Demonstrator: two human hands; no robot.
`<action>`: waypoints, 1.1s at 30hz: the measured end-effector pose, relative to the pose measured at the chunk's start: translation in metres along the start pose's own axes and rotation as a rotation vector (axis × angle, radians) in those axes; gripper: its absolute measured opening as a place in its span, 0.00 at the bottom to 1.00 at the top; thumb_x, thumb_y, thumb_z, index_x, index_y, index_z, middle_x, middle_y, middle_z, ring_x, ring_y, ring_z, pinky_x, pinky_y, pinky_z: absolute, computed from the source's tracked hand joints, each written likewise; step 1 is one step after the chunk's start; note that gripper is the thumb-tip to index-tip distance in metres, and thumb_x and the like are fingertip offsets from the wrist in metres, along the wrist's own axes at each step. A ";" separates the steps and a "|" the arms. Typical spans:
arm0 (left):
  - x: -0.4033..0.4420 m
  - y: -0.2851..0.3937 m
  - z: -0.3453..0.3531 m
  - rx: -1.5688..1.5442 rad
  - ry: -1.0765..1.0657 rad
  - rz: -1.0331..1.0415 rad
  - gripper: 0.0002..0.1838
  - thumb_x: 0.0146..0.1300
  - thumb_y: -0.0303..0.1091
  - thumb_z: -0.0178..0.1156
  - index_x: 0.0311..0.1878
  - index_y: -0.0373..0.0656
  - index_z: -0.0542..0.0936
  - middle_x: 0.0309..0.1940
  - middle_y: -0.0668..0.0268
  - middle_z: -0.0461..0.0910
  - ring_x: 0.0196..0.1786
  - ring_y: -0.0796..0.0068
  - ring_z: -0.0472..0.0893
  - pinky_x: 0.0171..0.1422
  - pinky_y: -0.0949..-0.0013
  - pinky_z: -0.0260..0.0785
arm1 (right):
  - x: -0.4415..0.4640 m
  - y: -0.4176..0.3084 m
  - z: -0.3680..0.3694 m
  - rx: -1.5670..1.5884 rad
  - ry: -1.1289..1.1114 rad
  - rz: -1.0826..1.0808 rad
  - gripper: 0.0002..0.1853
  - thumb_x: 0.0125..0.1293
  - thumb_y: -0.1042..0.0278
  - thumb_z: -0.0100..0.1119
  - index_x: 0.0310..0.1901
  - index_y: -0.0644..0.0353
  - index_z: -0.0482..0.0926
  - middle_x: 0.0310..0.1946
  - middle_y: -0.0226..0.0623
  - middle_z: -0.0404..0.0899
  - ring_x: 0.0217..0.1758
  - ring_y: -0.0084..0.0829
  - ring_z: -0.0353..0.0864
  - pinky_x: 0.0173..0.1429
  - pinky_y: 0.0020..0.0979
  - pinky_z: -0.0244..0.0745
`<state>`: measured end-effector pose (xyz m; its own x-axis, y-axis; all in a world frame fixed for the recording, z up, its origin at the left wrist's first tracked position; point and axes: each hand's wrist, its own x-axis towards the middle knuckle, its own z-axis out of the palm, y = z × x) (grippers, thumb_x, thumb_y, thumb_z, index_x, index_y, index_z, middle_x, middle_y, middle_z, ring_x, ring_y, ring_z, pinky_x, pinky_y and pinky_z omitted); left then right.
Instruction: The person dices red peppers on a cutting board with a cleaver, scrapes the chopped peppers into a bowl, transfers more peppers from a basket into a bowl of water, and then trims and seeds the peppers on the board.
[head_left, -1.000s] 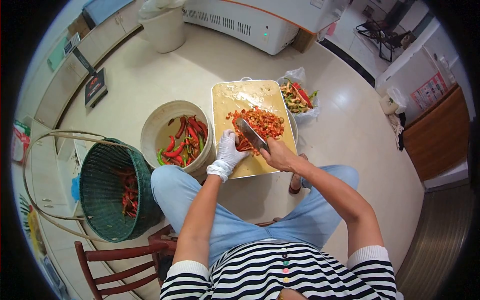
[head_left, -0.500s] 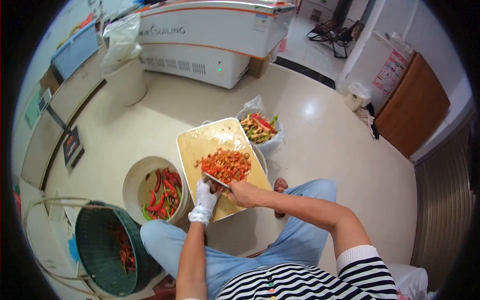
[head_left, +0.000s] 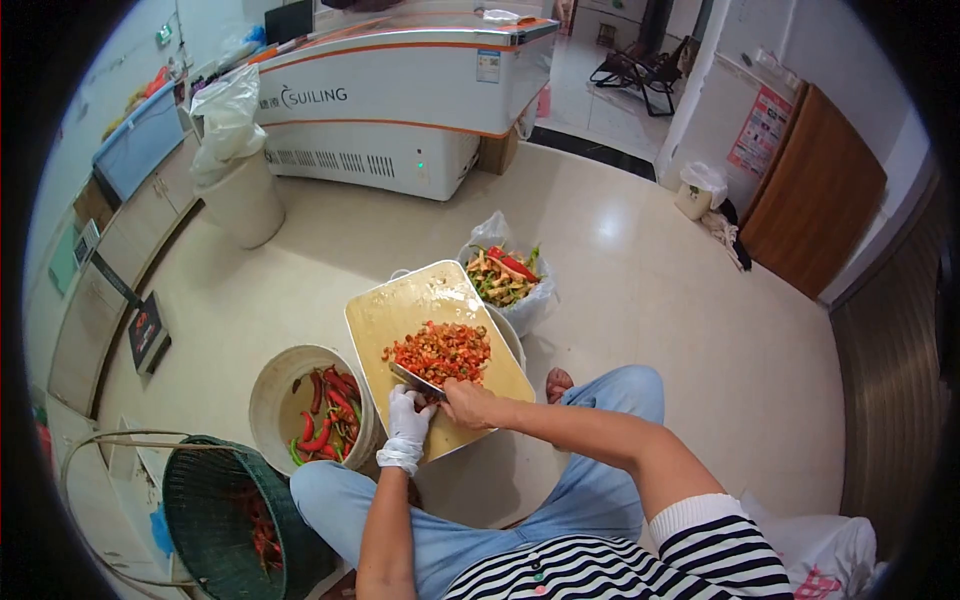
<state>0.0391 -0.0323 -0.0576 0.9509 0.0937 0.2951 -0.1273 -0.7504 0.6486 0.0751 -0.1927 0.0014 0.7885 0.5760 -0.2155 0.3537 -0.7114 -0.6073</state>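
A pale cutting board (head_left: 395,312) with a raised rim rests at a slant in front of me. On its middle lies a heap of chopped red chili (head_left: 440,352). My right hand (head_left: 472,404) is closed round the handle of a knife (head_left: 416,381), whose blade lies along the near side of the heap. Just below the blade, my left hand (head_left: 407,425), in a white glove, has its fingers curled over red chili peppers (head_left: 432,401). The fingers and blade mostly hide these peppers.
Left of the board stands a white bucket (head_left: 262,410) of whole peppers, with a green basket (head_left: 190,500) beyond it. A bagged container of pepper scraps (head_left: 505,275) sits behind the board. A black scale (head_left: 148,333) and a white freezer (head_left: 380,90) are farther off.
The whole view has shifted, so the board and hands appear slightly lower and farther left. Both hands and the knife keep nearly the same place on the board.
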 end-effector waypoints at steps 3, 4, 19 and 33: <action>-0.002 0.002 -0.004 0.080 0.010 0.023 0.12 0.39 0.25 0.70 0.26 0.35 0.76 0.35 0.54 0.73 0.41 0.53 0.73 0.47 0.59 0.67 | -0.005 -0.009 -0.009 -0.016 -0.020 -0.004 0.16 0.64 0.64 0.51 0.39 0.74 0.66 0.32 0.64 0.76 0.39 0.60 0.77 0.44 0.51 0.71; -0.003 0.001 -0.003 0.079 0.011 0.022 0.12 0.39 0.25 0.70 0.26 0.35 0.76 0.35 0.54 0.73 0.41 0.53 0.73 0.47 0.59 0.67 | -0.008 -0.012 -0.011 -0.029 -0.026 0.020 0.16 0.64 0.64 0.51 0.39 0.74 0.66 0.32 0.64 0.76 0.39 0.60 0.77 0.43 0.51 0.71; 0.003 -0.002 -0.006 0.036 -0.117 -0.107 0.13 0.41 0.27 0.70 0.32 0.36 0.79 0.32 0.53 0.76 0.41 0.52 0.75 0.46 0.59 0.68 | -0.005 -0.006 -0.001 0.003 -0.020 -0.033 0.17 0.63 0.64 0.50 0.39 0.75 0.67 0.33 0.67 0.76 0.40 0.61 0.78 0.46 0.51 0.72; -0.002 -0.003 -0.002 -0.048 -0.050 -0.145 0.13 0.38 0.24 0.70 0.28 0.36 0.77 0.28 0.56 0.75 0.35 0.56 0.75 0.41 0.61 0.67 | -0.012 -0.019 -0.020 -0.115 -0.151 0.067 0.16 0.64 0.64 0.48 0.39 0.74 0.69 0.33 0.64 0.77 0.41 0.59 0.78 0.44 0.50 0.73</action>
<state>0.0370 -0.0293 -0.0590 0.9730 0.1650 0.1615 -0.0001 -0.6992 0.7149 0.0684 -0.1940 0.0308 0.7308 0.5735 -0.3703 0.3645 -0.7865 -0.4986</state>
